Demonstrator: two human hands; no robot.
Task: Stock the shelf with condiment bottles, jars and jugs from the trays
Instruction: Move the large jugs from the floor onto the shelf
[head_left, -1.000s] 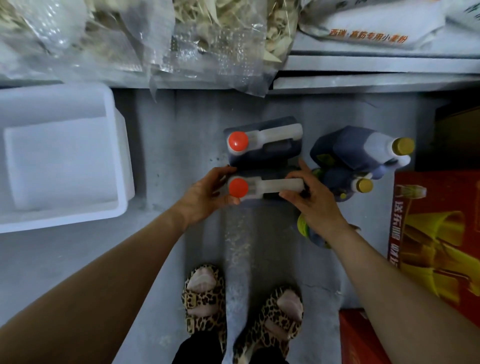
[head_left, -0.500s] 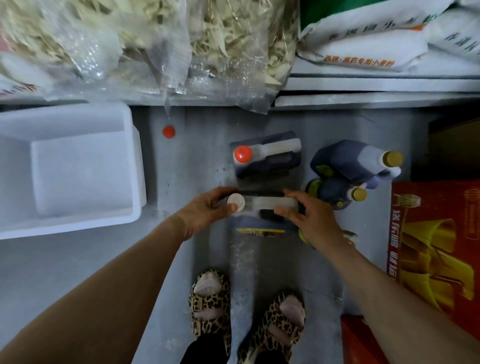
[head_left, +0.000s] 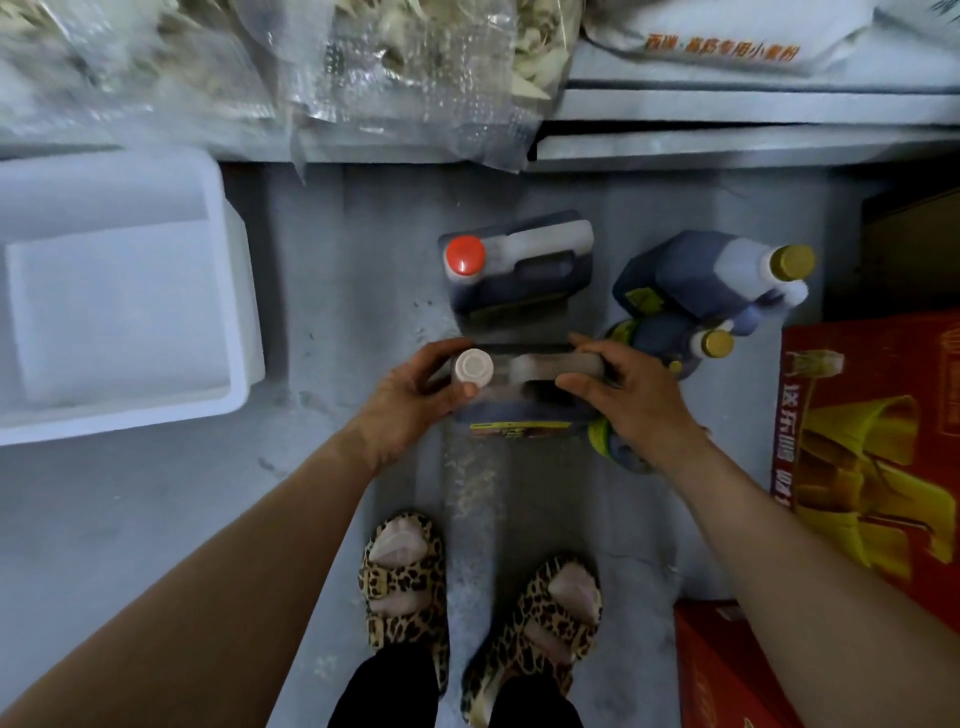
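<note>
Head view: grey concrete floor (head_left: 156, 519), shelf edge (head_left: 727, 111) above.

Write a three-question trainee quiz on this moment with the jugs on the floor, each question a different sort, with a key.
1. True or false: the near jug wears a red cap.
2. Multiple choice: the right hand grips the near jug by its
A. spout
B. handle
C. base
3. Fill the blank: the left hand curls around the near jug's ____ end, beside its white opening.

For reference: the far jug stands behind it, and the white tub sits at the left on the floor.

Key: 1 false, since only the far jug has a red cap; 2 B; 3 spout.
</note>
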